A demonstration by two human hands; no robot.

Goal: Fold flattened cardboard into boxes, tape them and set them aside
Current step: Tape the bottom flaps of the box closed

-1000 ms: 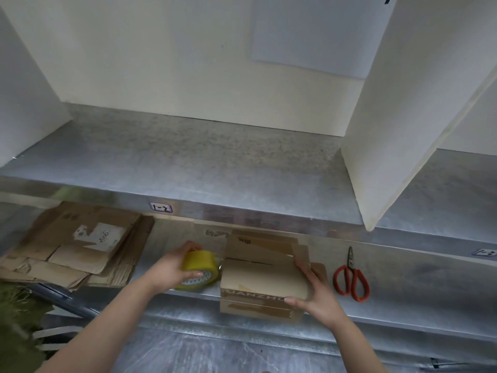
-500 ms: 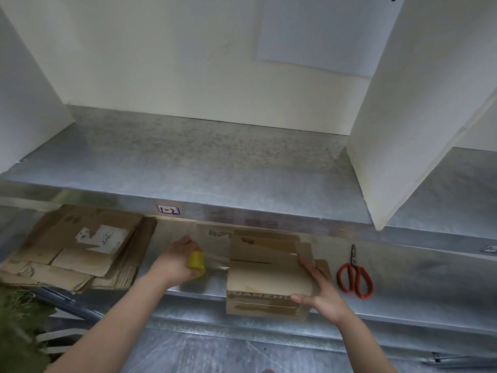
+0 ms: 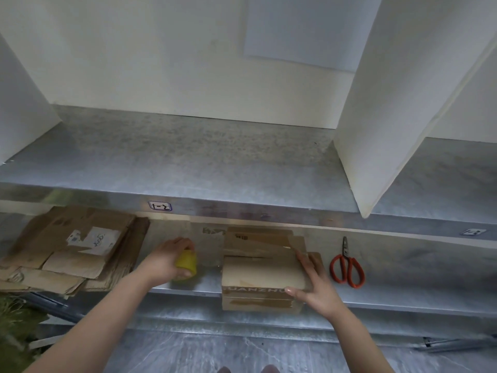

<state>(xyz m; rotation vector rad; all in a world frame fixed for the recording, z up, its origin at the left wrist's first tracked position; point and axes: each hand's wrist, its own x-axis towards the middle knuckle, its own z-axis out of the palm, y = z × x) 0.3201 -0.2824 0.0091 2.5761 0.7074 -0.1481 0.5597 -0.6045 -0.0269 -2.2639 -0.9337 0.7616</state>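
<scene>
Folded box (image 3: 262,274), long axis left-right, steadied by flat right hand (image 3: 314,288); tape roll (image 3: 186,263) gripped in left hand (image 3: 164,261), just beside its left end.

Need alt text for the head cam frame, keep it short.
A person's right hand steadies a folded cardboard box on a metal shelf while the left hand grips a yellow tape roll beside it. Flattened cardboard lies to the left, red-handled scissors to the right.

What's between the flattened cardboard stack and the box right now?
In the head view, the left hand, gripping the yellow tape roll, lies between the flattened cardboard stack and the box, on the metal shelf.
</scene>
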